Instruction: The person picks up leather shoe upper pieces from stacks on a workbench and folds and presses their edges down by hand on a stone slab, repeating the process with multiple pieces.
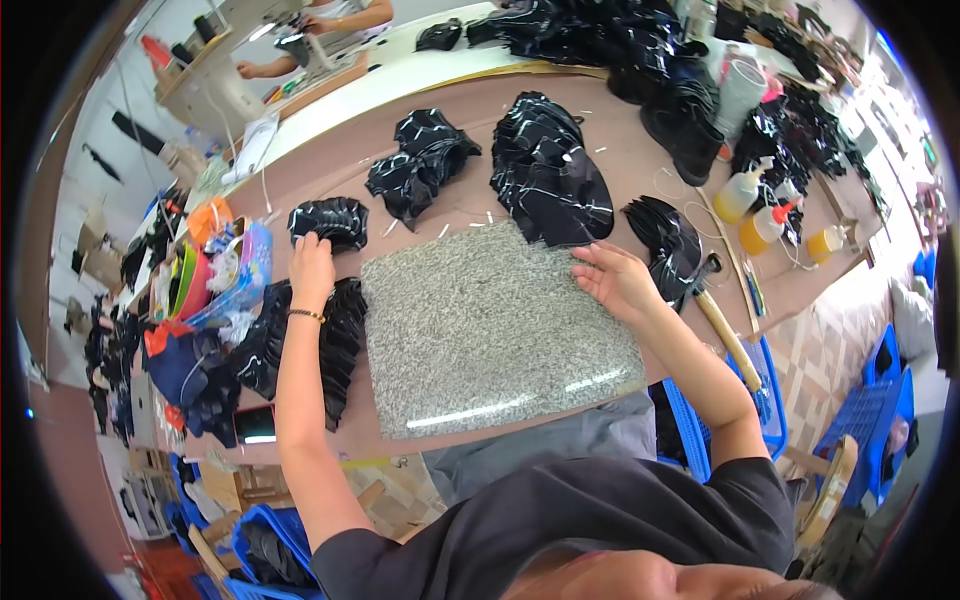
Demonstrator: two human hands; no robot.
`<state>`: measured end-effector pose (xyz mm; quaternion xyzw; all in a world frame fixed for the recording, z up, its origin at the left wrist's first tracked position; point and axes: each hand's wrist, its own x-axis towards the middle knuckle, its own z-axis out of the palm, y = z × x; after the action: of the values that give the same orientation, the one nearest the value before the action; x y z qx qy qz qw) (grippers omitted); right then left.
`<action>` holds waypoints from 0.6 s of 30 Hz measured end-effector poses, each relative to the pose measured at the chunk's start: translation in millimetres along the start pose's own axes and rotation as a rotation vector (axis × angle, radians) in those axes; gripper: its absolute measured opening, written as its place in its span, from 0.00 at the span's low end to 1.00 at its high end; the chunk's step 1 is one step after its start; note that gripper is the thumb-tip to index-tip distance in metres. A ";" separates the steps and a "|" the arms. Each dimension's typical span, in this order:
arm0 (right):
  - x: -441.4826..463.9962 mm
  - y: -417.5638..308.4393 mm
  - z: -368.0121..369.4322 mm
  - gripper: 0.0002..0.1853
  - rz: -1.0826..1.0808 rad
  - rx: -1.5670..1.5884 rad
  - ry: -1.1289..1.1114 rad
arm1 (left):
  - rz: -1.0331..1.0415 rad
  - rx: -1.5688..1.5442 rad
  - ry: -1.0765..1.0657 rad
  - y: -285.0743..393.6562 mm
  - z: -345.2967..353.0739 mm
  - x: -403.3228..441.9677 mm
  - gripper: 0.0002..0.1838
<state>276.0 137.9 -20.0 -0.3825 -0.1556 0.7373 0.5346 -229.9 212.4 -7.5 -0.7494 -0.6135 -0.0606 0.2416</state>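
In front of me lies a speckled grey stone slab (500, 330) with a glossy front edge. My left hand (312, 265) is at the near edge of a small stack of shiny black pieces (338, 222), its fingers bent together against them. My right hand (612, 276) hovers over the slab's far right corner with fingers apart, close to the front of a tall pile of black pieces with white streaks (550, 165). Whether its fingertips touch that pile I cannot tell. More black pieces (343, 340) lie under and beside my left forearm.
Another black heap (425, 160) lies beyond the slab. To the right are a black bundle (665, 240), a wooden-handled hammer (728, 338), yellow-liquid bottles (762, 230) and a black boot (690, 130). A phone (254, 425) and plastic baskets (245, 270) stand left. A person sits across the table.
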 end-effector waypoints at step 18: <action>-2.7 4.0 21.7 0.36 0.009 -0.336 -0.159 | 0.152 -0.488 0.360 112.3 -111.7 -4.4 0.12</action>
<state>257.8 137.8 -7.2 -0.4075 -0.3166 0.7314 0.4458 -101.4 145.1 56.3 -0.8061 -0.4707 -0.3194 0.1632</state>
